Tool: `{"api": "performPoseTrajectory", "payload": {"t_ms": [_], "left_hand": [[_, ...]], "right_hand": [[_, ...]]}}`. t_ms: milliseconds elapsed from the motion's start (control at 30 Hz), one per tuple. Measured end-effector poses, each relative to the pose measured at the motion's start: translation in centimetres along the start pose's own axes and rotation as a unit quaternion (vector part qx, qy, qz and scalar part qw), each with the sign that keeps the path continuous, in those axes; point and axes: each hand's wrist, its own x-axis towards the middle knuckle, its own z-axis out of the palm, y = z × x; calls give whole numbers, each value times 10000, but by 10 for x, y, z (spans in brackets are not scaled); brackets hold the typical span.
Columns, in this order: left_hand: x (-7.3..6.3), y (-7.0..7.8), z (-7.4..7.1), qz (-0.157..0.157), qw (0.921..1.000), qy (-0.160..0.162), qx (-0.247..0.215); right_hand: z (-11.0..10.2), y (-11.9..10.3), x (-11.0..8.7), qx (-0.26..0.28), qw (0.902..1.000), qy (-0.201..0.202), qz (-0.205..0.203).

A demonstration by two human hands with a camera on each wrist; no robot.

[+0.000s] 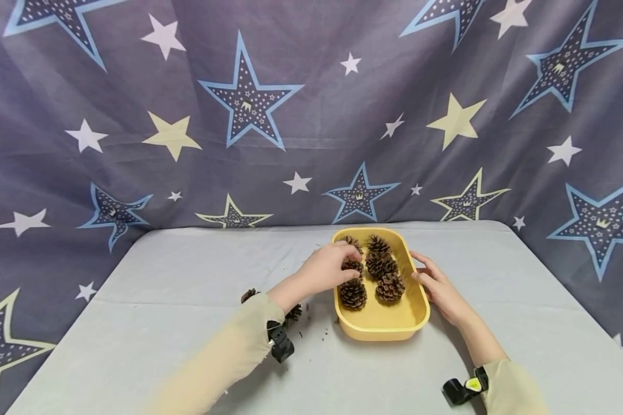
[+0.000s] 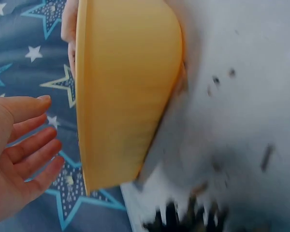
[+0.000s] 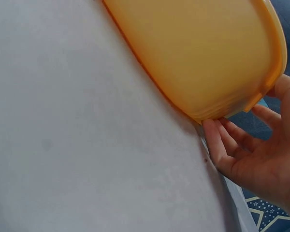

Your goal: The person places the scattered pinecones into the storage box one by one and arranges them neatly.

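A yellow rectangular box (image 1: 384, 323) on the table holds several brown pine cones (image 1: 390, 287) in two rough rows. My left hand (image 1: 329, 268) reaches over its left rim, above the left row, partly covering the cones there. In the left wrist view the fingers (image 2: 34, 147) of that hand are loosely spread with nothing between them. My right hand (image 1: 438, 288) holds the box's right side, the thumb at the rim and the other fingers along the outer wall, as the right wrist view shows.
Pine cones (image 1: 293, 312) lie on the table left of the box, partly hidden under the left forearm. Dark crumbs (image 1: 326, 331) are scattered nearby on the pale table cover (image 1: 187, 276). A star-patterned curtain (image 1: 316, 115) hangs behind the table.
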Motion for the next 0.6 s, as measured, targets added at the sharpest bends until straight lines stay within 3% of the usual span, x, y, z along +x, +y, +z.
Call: {"api": "performPoseTrajectory", "payload": {"t_ms": [133,367,600], "left_hand": [[-13,-15,-8,-135,9998,-106,-61],[-39,-42,-21,45,9994,-319,-84],[-63,-57,-30,221,9948,-960,-273]], "right_hand": [[-1,1,0,10,10000,-23,-1],[0,1,-1,-11,9999,114,-18],[1,1,0,-19,10000,75,-12]]}}
